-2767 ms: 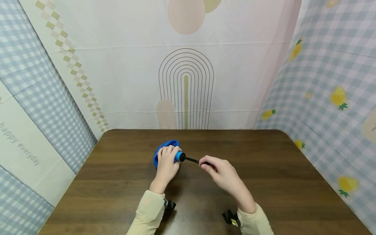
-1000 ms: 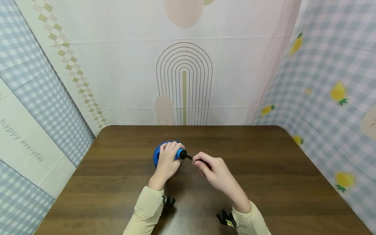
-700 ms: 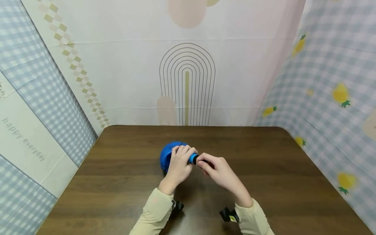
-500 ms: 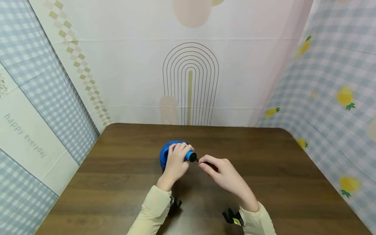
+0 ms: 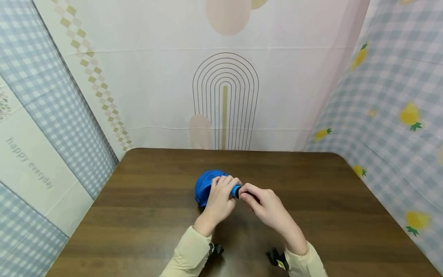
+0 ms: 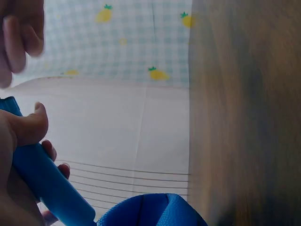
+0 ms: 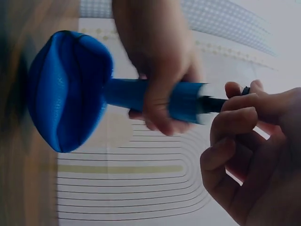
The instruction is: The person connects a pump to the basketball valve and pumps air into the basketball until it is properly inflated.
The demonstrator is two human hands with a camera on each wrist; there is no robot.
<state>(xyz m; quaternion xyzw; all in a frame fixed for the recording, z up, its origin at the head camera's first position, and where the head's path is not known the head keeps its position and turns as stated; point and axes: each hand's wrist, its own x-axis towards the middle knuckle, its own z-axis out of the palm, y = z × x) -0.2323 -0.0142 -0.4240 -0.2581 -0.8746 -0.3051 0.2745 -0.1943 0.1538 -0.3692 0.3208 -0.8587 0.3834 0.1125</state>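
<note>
A blue ball (image 5: pixel 203 189), partly deflated with deep folds in its skin, sits on the wooden table in front of me. A blue hand pump (image 7: pixel 126 93) joins its side, tilted upward in the head view. My left hand (image 5: pixel 219 201) wraps round the pump's barrel (image 6: pixel 51 183). At the barrel's open end, my right hand (image 5: pixel 268 206) holds the black plunger handle in curled fingers, hiding most of it. Only a short stretch of black rod (image 7: pixel 214 104) shows between barrel and fingers in the right wrist view.
The brown wooden table (image 5: pixel 149 231) runs back to a pale patterned cloth wall (image 5: pixel 155 96). Checked cloth with pineapples (image 5: pixel 398 146) hangs along the right side. Black wrist cameras (image 5: pixel 277 258) sit at both cuffs.
My right hand has slid the plunger in, partly out and in again. The ball looks somewhat fuller than at first. Ball, pump and left hand have shifted right in the head view.
</note>
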